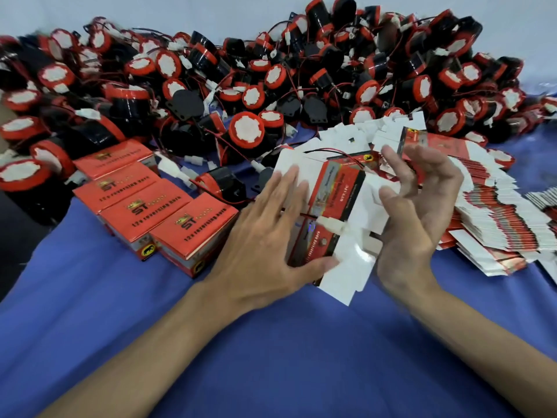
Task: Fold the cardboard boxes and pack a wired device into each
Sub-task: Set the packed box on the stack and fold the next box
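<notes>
Left hand (262,236) fingers spread on box (334,194); right hand (416,215) fingers loosely curled alongside.

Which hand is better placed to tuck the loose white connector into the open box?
Likely right: the right hand sits beside the open white flaps and the connector, while the left hand lies flat on the box, seemingly steadying it.

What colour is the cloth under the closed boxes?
The cloth is plain blue; the head view, the only one, shows it best.
</notes>
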